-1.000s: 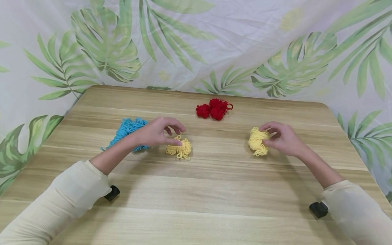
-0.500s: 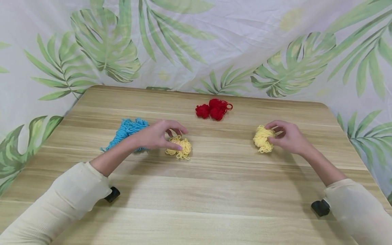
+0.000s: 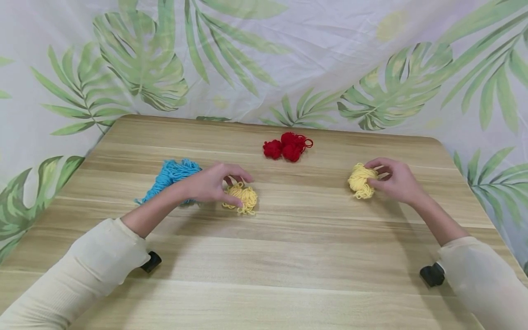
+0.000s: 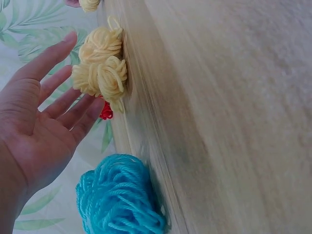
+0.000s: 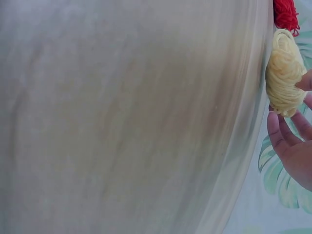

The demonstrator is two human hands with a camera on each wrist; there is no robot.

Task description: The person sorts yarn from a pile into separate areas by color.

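Observation:
A yellow yarn bundle (image 3: 363, 181) is pinched between the thumb and fingers of my right hand (image 3: 393, 182), on the right of the table. In the right wrist view that yarn ball (image 5: 285, 73) shows its wound strands, and part of the hand is cut off by the frame. My left hand (image 3: 212, 183) hovers with spread fingers over a second, loopy yellow yarn bundle (image 3: 246, 198) left of the middle. The left wrist view shows its fingers extended beside the yellow bundle (image 4: 102, 63); whether they touch it I cannot tell.
A blue yarn bundle (image 3: 173, 174) lies behind the left forearm, partly covered by it. Red yarn bundles (image 3: 288, 147) sit near the far edge of the wooden table (image 3: 264, 266). A leaf-printed cloth (image 3: 264, 59) hangs behind.
My right hand has moved right and slightly away from me, carrying its yellow yarn bundle along. The left hand has lowered a little over the other yellow bundle.

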